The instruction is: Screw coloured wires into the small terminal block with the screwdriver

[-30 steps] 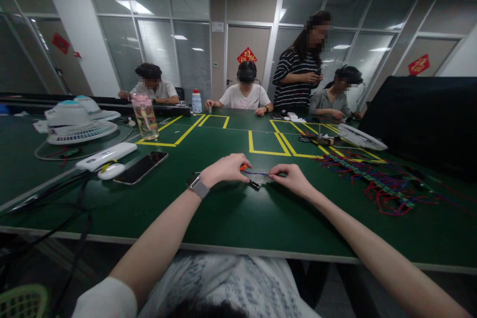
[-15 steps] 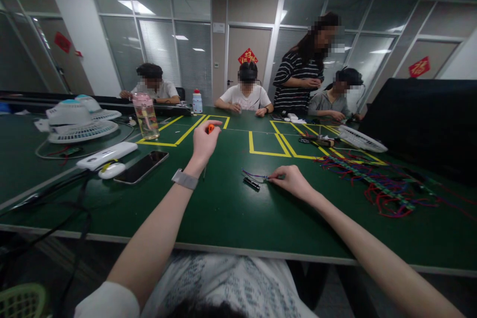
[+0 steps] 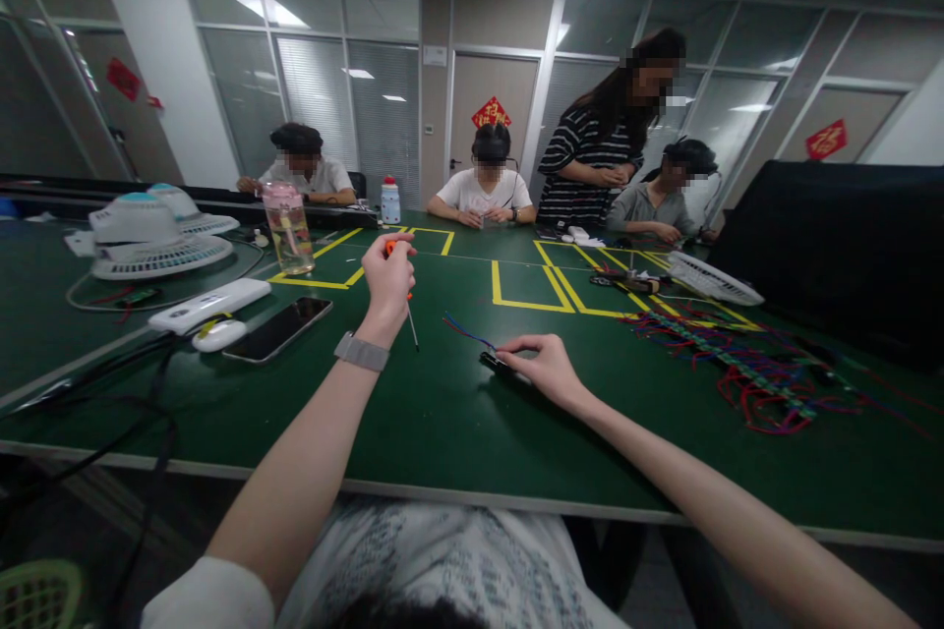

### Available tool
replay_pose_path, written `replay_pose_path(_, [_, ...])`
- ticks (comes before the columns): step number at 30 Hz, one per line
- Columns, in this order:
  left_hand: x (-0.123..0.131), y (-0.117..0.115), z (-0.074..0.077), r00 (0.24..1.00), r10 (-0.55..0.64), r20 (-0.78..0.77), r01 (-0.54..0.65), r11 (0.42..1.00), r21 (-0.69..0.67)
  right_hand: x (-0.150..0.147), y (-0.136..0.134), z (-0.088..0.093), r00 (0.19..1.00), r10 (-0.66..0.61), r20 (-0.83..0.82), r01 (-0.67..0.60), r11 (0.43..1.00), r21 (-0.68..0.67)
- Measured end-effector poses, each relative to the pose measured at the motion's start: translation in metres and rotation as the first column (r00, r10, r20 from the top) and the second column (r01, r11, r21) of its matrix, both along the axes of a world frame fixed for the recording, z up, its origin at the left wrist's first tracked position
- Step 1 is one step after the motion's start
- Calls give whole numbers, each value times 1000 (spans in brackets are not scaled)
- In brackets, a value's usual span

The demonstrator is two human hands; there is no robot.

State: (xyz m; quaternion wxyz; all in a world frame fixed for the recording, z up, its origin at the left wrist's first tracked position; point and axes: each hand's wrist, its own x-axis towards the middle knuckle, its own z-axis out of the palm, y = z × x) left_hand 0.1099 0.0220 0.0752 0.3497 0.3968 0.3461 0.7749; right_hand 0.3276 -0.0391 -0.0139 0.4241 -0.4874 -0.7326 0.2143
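Note:
My left hand (image 3: 388, 283) is closed round the orange handle of a screwdriver (image 3: 413, 324), whose thin shaft points down toward the green table. To its right, my right hand (image 3: 542, 364) pinches a small wired part at the end of red and blue wires (image 3: 468, 329). These wires stretch left from the fingertips. Just under those fingers lies a small black strip-shaped part (image 3: 490, 360), partly covered by the hand. Whether the hand touches it I cannot tell.
At the left are a phone (image 3: 278, 329), a white mouse (image 3: 219, 335), a white fan (image 3: 158, 251) and a pink-lided bottle (image 3: 289, 236). A pile of wired boards (image 3: 744, 369) lies at the right, near a black screen (image 3: 841, 265). Several people are across the table (image 3: 442, 452).
My right hand has moved left with the wired part, over the black part. My left hand has shifted slightly left, and the screwdriver's shaft now shows more clearly.

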Motion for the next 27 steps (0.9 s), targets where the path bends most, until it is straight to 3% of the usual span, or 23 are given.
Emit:
replay_pose_path(6, [-1, 1, 0, 1000, 0, 10, 0, 1000, -9, -2, 0, 0, 998, 35, 54, -36, 999, 27])
replay_pose_path(12, [0, 0, 0, 1000, 0, 17, 0, 1000, 2, -2, 4, 1, 997, -50, -57, 47, 997, -54])
replay_pose_path(16, [1, -1, 0, 1000, 3, 16, -3, 1000, -9, -2, 3, 4, 995, -28, -93, 20, 996, -92])
replay_pose_path(23, [1, 1, -1, 1000, 3, 3, -3, 1000, -19, -2, 5, -4, 999, 38, 6, -38, 998, -46])
replay_pose_path(27, [0, 1, -2, 1000, 5, -6, -5, 1000, -14, -2, -1, -7, 992, 38, 124, -49, 995, 86])
